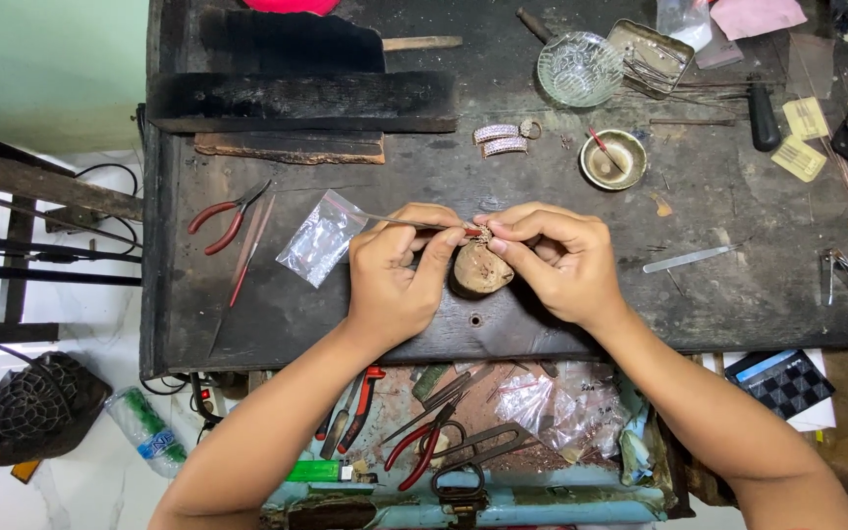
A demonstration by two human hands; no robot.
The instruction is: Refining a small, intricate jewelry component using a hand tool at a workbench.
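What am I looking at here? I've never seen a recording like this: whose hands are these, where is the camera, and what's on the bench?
One camera, worn on a person's head, looks straight down at a dark, worn workbench. The left hand holds a thin metal tool, its tip meeting a small sparkling piece of jewellery pinched by the right hand over a rounded brown block. Around them lie red-handled pliers, a clear plastic bag, two jewelled bands, a glass bowl and a small metal dish. An open drawer below holds more pliers and scissors.
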